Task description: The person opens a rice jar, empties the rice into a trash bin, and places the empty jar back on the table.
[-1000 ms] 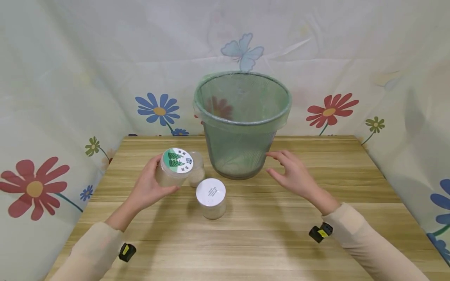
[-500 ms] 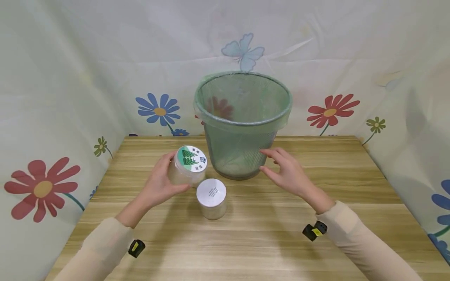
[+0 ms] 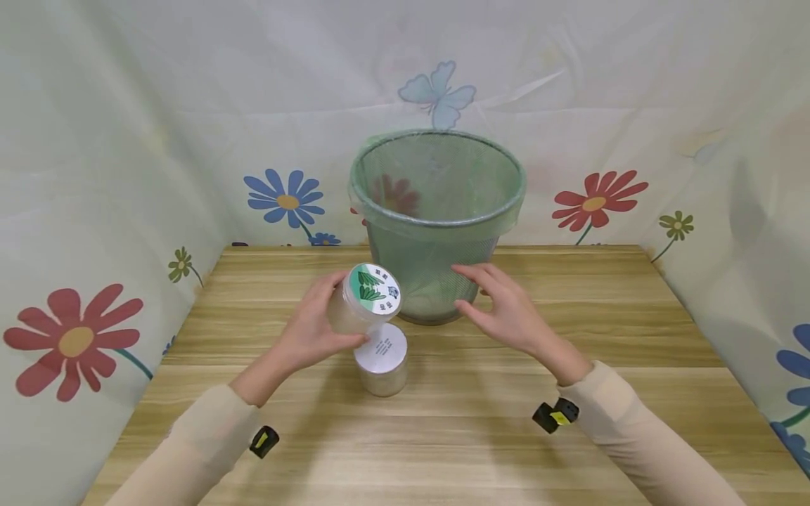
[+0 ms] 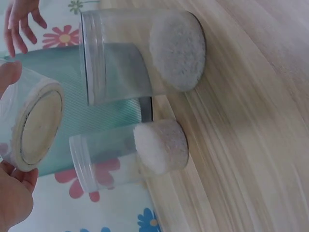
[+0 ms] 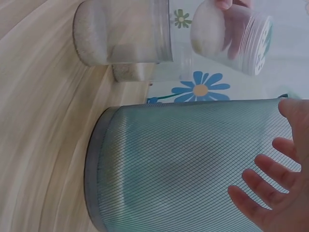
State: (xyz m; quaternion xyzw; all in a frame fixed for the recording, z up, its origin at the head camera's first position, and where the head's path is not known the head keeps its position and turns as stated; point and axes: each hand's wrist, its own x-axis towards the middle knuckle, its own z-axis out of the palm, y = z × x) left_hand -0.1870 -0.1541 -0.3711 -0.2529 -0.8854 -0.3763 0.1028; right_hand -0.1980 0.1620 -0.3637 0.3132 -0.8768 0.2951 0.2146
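My left hand (image 3: 310, 330) grips a clear jar (image 3: 375, 289) whose white lid has a green leaf print. It is tilted and held off the table; its pale base (image 4: 41, 128) shows in the left wrist view. Just under it stands a second clear jar (image 3: 381, 349) with a plain white lid and white grains at the bottom. A smaller clear jar (image 4: 159, 147) with white grains is upright beside it in the left wrist view, hidden in the head view. My right hand (image 3: 506, 313) holds nothing, fingers apart, in front of the bin's right side.
A mesh wastebasket (image 3: 424, 274) lined with a thin green bag stands at the back middle of the wooden table (image 3: 601, 316). Flower-printed cloth (image 3: 272, 126) hangs closely behind and at both sides.
My left hand has carried the leaf-printed jar to the right, from beside the smaller jar to over the white-lidded one. My right hand has drifted left, towards the middle.
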